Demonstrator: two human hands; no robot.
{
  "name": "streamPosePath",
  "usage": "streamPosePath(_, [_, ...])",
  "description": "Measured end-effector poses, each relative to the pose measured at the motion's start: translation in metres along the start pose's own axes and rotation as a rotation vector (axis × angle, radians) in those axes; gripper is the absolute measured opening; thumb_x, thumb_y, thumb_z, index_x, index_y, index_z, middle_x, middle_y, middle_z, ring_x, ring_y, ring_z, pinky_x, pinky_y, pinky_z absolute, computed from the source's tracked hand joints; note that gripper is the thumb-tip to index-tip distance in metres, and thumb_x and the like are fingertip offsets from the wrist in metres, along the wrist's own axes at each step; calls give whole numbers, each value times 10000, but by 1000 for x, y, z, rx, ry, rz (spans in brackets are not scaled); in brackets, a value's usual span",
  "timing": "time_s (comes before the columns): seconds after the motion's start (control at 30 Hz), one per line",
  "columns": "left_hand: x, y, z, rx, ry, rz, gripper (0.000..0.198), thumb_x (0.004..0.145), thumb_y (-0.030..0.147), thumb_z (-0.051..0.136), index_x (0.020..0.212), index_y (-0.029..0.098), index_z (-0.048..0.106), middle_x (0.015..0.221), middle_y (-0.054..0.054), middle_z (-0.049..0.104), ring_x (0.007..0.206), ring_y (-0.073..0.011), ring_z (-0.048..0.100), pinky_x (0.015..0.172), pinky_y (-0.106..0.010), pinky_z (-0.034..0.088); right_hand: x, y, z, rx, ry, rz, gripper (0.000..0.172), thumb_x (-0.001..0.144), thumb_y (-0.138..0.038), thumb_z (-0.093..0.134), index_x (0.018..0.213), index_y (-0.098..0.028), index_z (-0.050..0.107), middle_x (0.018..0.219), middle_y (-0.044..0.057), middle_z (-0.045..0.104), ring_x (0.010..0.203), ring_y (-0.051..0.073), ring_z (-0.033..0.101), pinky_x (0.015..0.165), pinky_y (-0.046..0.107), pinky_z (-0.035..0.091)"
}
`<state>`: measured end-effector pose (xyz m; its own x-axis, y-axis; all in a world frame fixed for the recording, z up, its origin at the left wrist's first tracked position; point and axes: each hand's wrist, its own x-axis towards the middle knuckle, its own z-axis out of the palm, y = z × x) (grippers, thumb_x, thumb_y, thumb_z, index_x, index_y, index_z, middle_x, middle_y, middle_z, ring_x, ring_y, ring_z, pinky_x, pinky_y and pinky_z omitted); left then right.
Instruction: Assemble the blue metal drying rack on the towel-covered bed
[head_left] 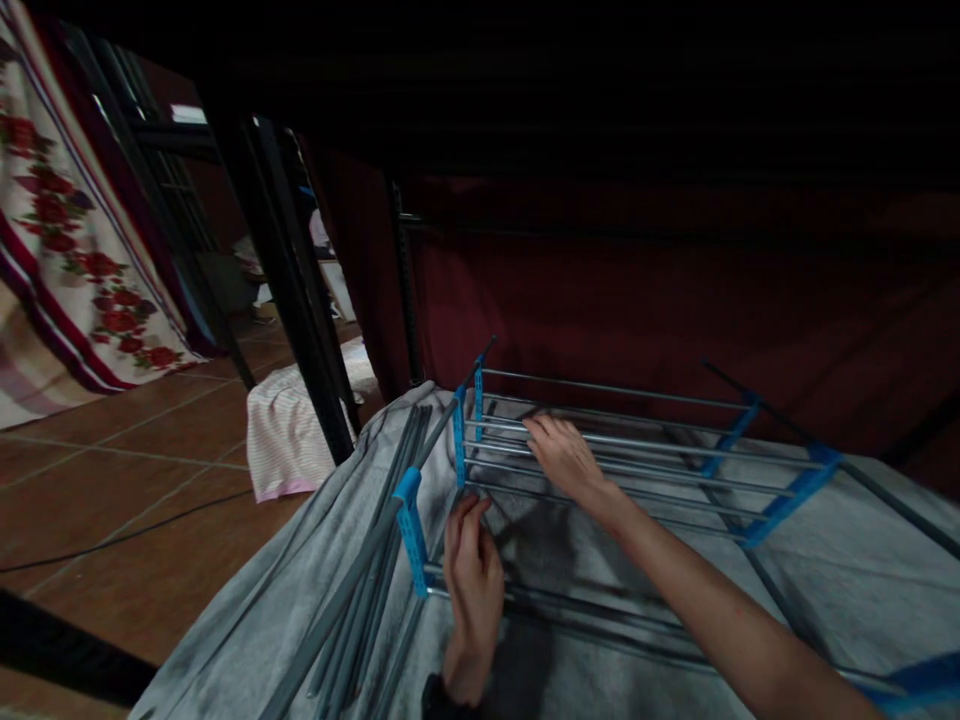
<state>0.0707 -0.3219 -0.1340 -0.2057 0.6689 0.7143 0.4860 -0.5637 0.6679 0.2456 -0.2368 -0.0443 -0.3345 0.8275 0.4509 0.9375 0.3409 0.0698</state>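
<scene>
A rack of grey metal tubes joined by blue plastic brackets lies on a grey blanket. My right hand reaches across the rack, its fingers bent over the metal tubes of the middle tier, near their left ends. Beside the lower left blue bracket, my left hand is raised with fingers loosely bent and nothing visible in them. It crosses in front of the lower tubes. Another blue bracket joins the tubes on the right side.
Several loose grey tubes lie on the blanket left of the rack. Black metal posts stand at the left, with a dark overhead structure above. A dark red cloth hangs behind. Tiled floor with a cable lies left.
</scene>
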Motion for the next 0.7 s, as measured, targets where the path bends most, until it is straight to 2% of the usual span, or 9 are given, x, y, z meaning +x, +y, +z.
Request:
streamPosePath(0.13, [-4, -1, -1, 11, -28, 7, 385, 880, 64, 387, 1131, 217, 636, 1146, -94, 604, 1110, -201, 575, 934, -375, 496, 21, -3, 6, -35, -148, 11, 299, 987, -179, 325, 1125, -179, 590, 1078, 102, 638, 1022, 207, 577, 880, 320, 410])
streamPosePath(0.37, [-16, -3, -3, 28, -53, 27, 385, 883, 58, 394, 1135, 220, 636, 1171, -93, 609, 1129, -197, 575, 942, -370, 505, 34, 1, 0, -28, -115, 49, 291, 1010, -250, 317, 1086, -183, 589, 1075, 91, 644, 978, 200, 592, 835, 303, 416])
streamPosePath(0.47, [-27, 5, -7, 39, -83, 68, 391, 877, 53, 390, 1116, 222, 649, 1151, -95, 623, 1099, -192, 600, 913, -356, 528, 36, 1, -4, -15, -125, 59, 300, 1016, -301, 320, 1090, -187, 588, 1092, 92, 644, 975, 192, 595, 819, 294, 420])
streamPosePath(0.57, [-41, 33, -28, 45, -106, 55, 373, 878, 81, 417, 1093, 250, 671, 1139, -92, 638, 1075, -201, 624, 891, -362, 551, 36, -1, -7, 2, -123, 46, 305, 1016, -315, 324, 1083, -188, 592, 1101, 83, 644, 989, 195, 593, 821, 294, 424])
streamPosePath(0.63, [-46, 62, -57, 56, -120, 22, 357, 871, 122, 471, 1087, 308, 686, 1109, -77, 654, 1038, -218, 643, 862, -378, 571, 36, -2, -10, 16, -116, 43, 301, 1015, -318, 332, 1082, -188, 595, 1089, 78, 648, 981, 197, 597, 821, 297, 426])
streamPosePath(0.7, [-45, 91, -92, 60, -174, 11, 321, 837, 213, 571, 1067, 396, 700, 1023, -60, 665, 970, -259, 662, 755, -406, 603, 35, -3, -12, 30, -108, 44, 302, 1015, -319, 333, 1088, -187, 595, 1085, 76, 651, 983, 194, 598, 830, 295, 425])
